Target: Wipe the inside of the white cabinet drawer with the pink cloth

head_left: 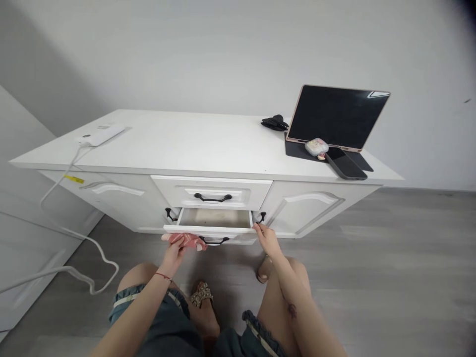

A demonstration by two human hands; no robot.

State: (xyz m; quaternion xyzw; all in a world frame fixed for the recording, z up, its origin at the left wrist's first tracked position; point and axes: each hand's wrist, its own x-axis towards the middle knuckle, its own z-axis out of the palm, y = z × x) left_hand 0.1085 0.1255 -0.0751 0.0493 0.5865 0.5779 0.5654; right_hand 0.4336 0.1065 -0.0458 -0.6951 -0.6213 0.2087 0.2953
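Observation:
The middle drawer point(210, 229) of a white cabinet stands pulled out, and its pale inside shows from above. My left hand point(173, 254) is closed on a red-and-white cloth point(190, 240), bunched up against the left part of the drawer front. At the drawer's right front corner, the fingers of my right hand point(268, 241) are pinched on the edge of the front panel. Above is a shut top drawer point(211, 193) with a black handle. The bottom drawer's handle point(214, 241) shows just below the cloth and the open drawer.
On the cabinet top point(193, 141) are a tablet point(336, 116) on a stand, a phone point(345, 163), an earbud case point(316, 147), a black hair clip point(275, 122) and a white power strip point(102, 135). Its cord point(80, 235) hangs down at left. My knees flank the drawers.

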